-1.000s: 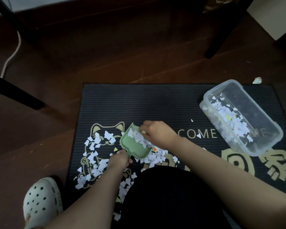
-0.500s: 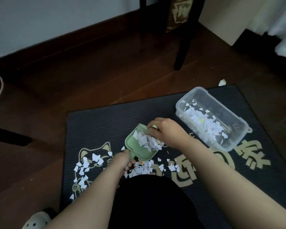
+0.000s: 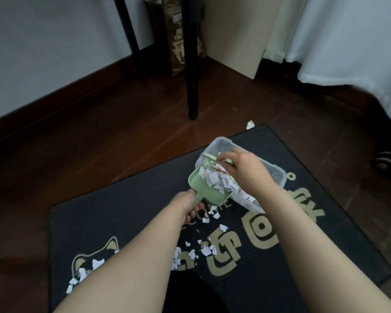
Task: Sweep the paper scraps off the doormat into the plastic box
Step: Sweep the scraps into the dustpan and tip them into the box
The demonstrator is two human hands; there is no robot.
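1. Plastic box (image 3: 278,177): on the doormat (image 3: 122,222), toward its far right corner
2. My left hand (image 3: 185,205): fingers wrapped round the handle of the green dustpan (image 3: 201,188), which is tipped at the box's left rim
3. Paper scraps (image 3: 217,179): heaped at the pan's mouth
4. My right hand (image 3: 244,170): curled on a small green brush (image 3: 212,157) (bristles hidden), over the box
5. Loose scraps (image 3: 203,249): strewn toward the doormat's near edge

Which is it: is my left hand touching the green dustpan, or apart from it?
Touching. The head view shows the left hand gripping the green dustpan by its handle, fingers curled round it.
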